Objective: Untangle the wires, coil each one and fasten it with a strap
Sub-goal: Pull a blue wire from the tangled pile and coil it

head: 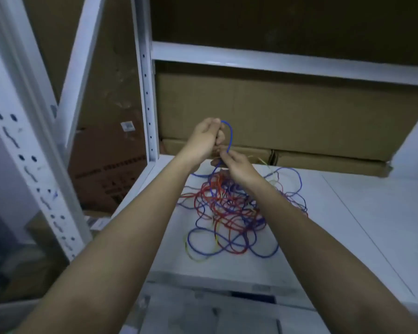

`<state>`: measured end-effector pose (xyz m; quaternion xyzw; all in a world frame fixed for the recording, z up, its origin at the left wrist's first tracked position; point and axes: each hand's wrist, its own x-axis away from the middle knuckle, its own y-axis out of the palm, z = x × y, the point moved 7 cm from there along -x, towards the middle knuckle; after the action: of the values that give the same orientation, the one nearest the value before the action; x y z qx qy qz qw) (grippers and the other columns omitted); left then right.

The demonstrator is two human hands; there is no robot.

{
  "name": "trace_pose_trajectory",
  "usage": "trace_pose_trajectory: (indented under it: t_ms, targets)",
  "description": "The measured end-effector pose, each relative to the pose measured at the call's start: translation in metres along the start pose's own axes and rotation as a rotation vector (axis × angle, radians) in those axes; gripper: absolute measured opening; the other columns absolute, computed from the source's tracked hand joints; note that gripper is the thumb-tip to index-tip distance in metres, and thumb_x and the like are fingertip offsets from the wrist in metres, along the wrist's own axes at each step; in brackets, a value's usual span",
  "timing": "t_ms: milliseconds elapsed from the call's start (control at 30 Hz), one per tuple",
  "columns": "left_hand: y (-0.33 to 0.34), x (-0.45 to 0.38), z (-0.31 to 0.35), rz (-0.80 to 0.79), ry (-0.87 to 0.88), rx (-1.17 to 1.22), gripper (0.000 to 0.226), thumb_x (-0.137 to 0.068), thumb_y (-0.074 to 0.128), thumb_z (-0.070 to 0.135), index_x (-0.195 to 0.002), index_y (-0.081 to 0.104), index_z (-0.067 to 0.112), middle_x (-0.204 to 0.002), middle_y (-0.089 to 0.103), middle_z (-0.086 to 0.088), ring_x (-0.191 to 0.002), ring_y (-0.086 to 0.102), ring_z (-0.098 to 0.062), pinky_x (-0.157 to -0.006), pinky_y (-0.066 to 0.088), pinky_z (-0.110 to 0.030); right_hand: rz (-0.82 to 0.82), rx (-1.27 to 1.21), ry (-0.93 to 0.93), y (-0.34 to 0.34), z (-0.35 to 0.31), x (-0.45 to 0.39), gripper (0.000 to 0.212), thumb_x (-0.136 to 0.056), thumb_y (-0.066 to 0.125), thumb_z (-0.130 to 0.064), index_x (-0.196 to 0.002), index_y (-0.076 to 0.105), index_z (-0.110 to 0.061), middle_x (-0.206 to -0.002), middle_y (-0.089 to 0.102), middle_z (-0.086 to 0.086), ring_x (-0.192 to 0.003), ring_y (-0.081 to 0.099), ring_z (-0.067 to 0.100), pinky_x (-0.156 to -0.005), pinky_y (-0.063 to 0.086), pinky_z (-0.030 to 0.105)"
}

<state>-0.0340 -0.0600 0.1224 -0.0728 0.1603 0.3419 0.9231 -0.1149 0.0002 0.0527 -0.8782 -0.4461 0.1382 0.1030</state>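
Note:
A tangled heap of blue, red and yellow wires [229, 213] lies on the white shelf board [362, 213]. Out of it rises a blue wire [231, 136], bent in a loop above the heap. My left hand [206, 138] grips the top of that loop, fingers curled around it. My right hand [238, 167] pinches the same blue wire lower down, just below the left hand. Both forearms reach in from the bottom of the view. No strap shows.
Cardboard boxes [287, 116] stand against the back of the shelf. A white perforated upright [146, 92] rises just left of my hands, a cross beam [275, 60] runs overhead. More cartons [109, 174] and another rack post [22, 153] are at the left.

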Motion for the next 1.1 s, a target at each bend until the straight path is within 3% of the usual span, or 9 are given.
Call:
trace_pose_trajectory:
  t_ms: [67, 167, 300, 467, 600, 667, 867, 967, 1100]
  targets:
    - [0.000, 0.019, -0.005, 0.007, -0.024, -0.033, 0.029, -0.105, 0.031, 0.018, -0.080, 0.045, 0.015, -0.040, 0.042, 0.011, -0.036, 0.032, -0.001, -0.044, 0.031, -0.016, -0.065, 0.067, -0.006, 0.014, 0.016, 0.018, 0.024, -0.102, 0.040, -0.017, -0.110, 0.061, -0.009, -0.100, 0.066, 0.004, -0.100, 0.061, 0.019, -0.090, 0.046, 0.031]
    - [-0.006, 0.042, -0.016, 0.035, -0.066, -0.053, 0.029, -0.105, 0.032, 0.022, -0.081, 0.046, 0.016, -0.041, 0.040, 0.011, -0.038, 0.031, -0.003, -0.044, 0.027, -0.019, -0.098, 0.053, -0.049, 0.032, 0.021, 0.033, 0.024, -0.100, 0.039, -0.004, -0.113, 0.059, 0.000, -0.099, 0.063, 0.008, -0.093, 0.059, 0.014, -0.075, 0.047, 0.010]
    - [-0.015, 0.059, -0.015, 0.070, -0.052, -0.065, 0.037, -0.105, 0.030, 0.026, -0.074, 0.045, 0.014, -0.042, 0.038, 0.010, -0.041, 0.029, -0.004, -0.044, 0.024, -0.020, 0.125, -0.276, -0.081, 0.023, -0.005, 0.024, 0.022, -0.100, 0.038, -0.002, -0.095, 0.058, -0.008, -0.087, 0.062, 0.007, -0.077, 0.060, 0.010, -0.078, 0.051, 0.026]
    - [-0.014, 0.064, 0.000, 0.047, -0.011, -0.103, 0.037, -0.105, 0.030, 0.028, -0.075, 0.048, 0.015, -0.045, 0.041, 0.010, -0.044, 0.031, -0.005, -0.046, 0.026, -0.019, 0.346, -0.808, -0.170, -0.013, -0.062, 0.014, 0.022, -0.101, 0.041, -0.006, -0.091, 0.057, -0.018, -0.084, 0.062, 0.004, -0.075, 0.064, 0.011, -0.070, 0.053, 0.024]
    - [-0.017, 0.063, 0.007, 0.096, 0.009, -0.117, 0.035, -0.105, 0.031, 0.027, -0.077, 0.047, 0.016, -0.044, 0.041, 0.009, -0.048, 0.031, -0.008, -0.051, 0.027, -0.024, 0.400, -0.535, -0.147, -0.013, -0.042, 0.006, 0.024, -0.101, 0.043, -0.016, -0.083, 0.058, -0.020, -0.086, 0.068, 0.008, -0.081, 0.068, 0.017, -0.085, 0.054, 0.040]
    - [-0.017, 0.062, 0.010, 0.102, 0.025, -0.087, 0.033, -0.105, 0.031, 0.025, -0.078, 0.047, 0.015, -0.045, 0.040, 0.010, -0.048, 0.030, -0.008, -0.051, 0.027, -0.024, 0.284, -0.340, -0.028, 0.002, -0.014, 0.001, 0.030, -0.102, 0.041, -0.027, -0.083, 0.061, -0.017, -0.097, 0.070, 0.016, -0.096, 0.067, 0.031, -0.091, 0.049, 0.046]
    - [-0.018, 0.051, 0.021, 0.095, 0.116, -0.018, 0.028, -0.105, 0.033, 0.020, -0.085, 0.053, 0.014, -0.046, 0.042, 0.010, -0.044, 0.030, -0.004, -0.048, 0.028, -0.019, -0.124, -0.148, -0.065, 0.049, 0.008, 0.001, 0.027, -0.104, 0.035, -0.016, -0.089, 0.057, -0.013, -0.083, 0.063, 0.008, -0.082, 0.065, 0.018, -0.092, 0.049, 0.038]
    - [-0.020, 0.037, 0.017, 0.081, 0.138, 0.069, 0.024, -0.104, 0.034, 0.018, -0.090, 0.054, 0.014, -0.051, 0.049, 0.009, -0.045, 0.031, -0.007, -0.050, 0.030, -0.019, -0.079, -0.075, -0.124, 0.046, -0.008, -0.003, 0.022, -0.104, 0.034, -0.015, -0.094, 0.054, -0.013, -0.072, 0.052, 0.004, -0.066, 0.054, 0.014, -0.074, 0.048, 0.031]
    - [-0.030, 0.014, -0.001, 0.138, 0.106, 0.157, 0.020, -0.104, 0.036, 0.020, -0.094, 0.053, 0.015, -0.057, 0.058, 0.006, -0.043, 0.033, -0.007, -0.051, 0.030, -0.026, 0.035, 0.262, -0.325, 0.036, -0.022, -0.001, 0.024, -0.103, 0.034, -0.021, -0.102, 0.057, -0.015, -0.063, 0.046, -0.007, -0.050, 0.039, 0.004, -0.051, 0.030, 0.020]
